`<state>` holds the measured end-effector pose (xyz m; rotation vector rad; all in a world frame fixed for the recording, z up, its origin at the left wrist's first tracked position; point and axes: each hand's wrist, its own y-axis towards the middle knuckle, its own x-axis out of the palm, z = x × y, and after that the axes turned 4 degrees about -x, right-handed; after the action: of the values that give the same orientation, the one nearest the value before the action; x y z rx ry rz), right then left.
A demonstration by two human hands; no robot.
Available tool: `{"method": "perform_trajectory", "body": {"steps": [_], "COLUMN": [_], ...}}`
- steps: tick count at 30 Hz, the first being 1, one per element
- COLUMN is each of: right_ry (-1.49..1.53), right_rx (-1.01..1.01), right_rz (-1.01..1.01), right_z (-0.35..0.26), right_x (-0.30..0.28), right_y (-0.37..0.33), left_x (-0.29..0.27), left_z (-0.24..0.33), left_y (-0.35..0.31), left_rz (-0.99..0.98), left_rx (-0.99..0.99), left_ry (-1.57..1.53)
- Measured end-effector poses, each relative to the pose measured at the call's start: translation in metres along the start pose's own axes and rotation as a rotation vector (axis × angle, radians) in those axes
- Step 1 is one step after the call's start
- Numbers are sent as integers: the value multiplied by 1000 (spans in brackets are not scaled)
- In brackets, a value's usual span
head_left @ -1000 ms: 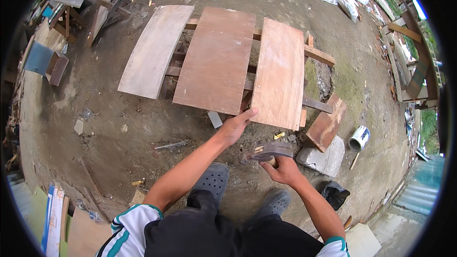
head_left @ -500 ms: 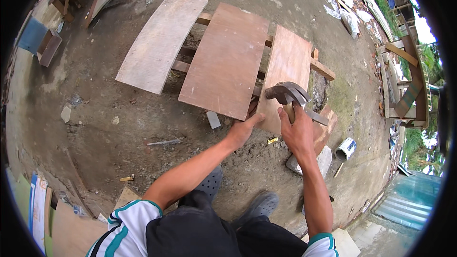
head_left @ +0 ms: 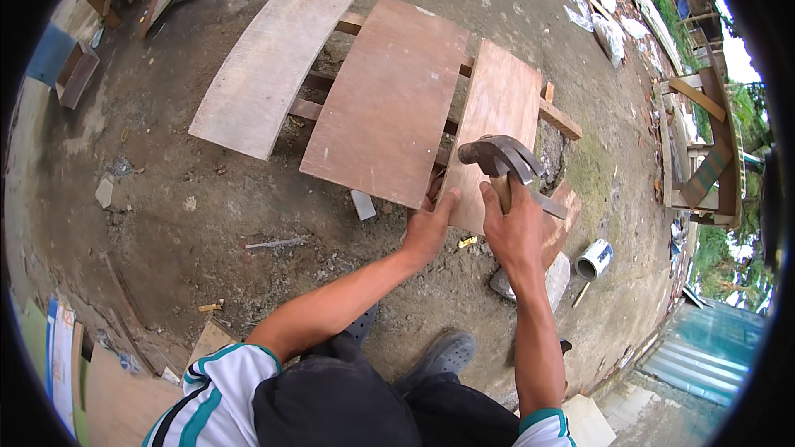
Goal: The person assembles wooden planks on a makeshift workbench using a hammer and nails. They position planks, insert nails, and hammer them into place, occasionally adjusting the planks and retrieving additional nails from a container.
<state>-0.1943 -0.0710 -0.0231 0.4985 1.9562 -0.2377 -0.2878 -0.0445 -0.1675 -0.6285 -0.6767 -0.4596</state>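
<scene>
My right hand (head_left: 515, 236) is closed round the handle of a claw hammer (head_left: 499, 156), its dark metal head up over the narrow plywood panel (head_left: 501, 95). A flat grey strip (head_left: 550, 204) juts out past that hand; whether it is held too, I cannot tell. My left hand (head_left: 426, 228) grips the near left edge of the same panel, thumb on top, with the other fingers partly hidden in the gap beside the wider reddish plywood panel (head_left: 389, 103). A pale curved panel (head_left: 277, 66) lies farther left. Wooden bars (head_left: 561, 118) run beneath all three panels.
Right of my feet are a stone block (head_left: 555, 277), a piece of wood (head_left: 566, 219) and an open can (head_left: 594, 260) on its side. A small white block (head_left: 363, 205) sits below the wide panel. Wooden frames (head_left: 704, 141) stand at far right.
The view has shifted slightly, and the panels appear a little farther left. My left hand stays at the panel edge, its fingers curled up a bit more. The hammer remains raised over the narrow panel.
</scene>
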Motion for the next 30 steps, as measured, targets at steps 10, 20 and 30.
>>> {"method": "perform_trajectory", "body": {"steps": [10,20,30], "right_ry": [-14,-37,-33], "right_rx": [141,86,129], "right_rz": [-109,-45,-62], "right_z": [-8,-13,6], "right_x": [-5,-9,0], "right_y": [1,3,-7], "left_x": [3,1,-2], "left_z": [-2,-6,19], "left_y": [0,3,-23], "left_rz": [77,164,-32], "left_rx": [7,78,51], "left_ry": [100,216,61]}}
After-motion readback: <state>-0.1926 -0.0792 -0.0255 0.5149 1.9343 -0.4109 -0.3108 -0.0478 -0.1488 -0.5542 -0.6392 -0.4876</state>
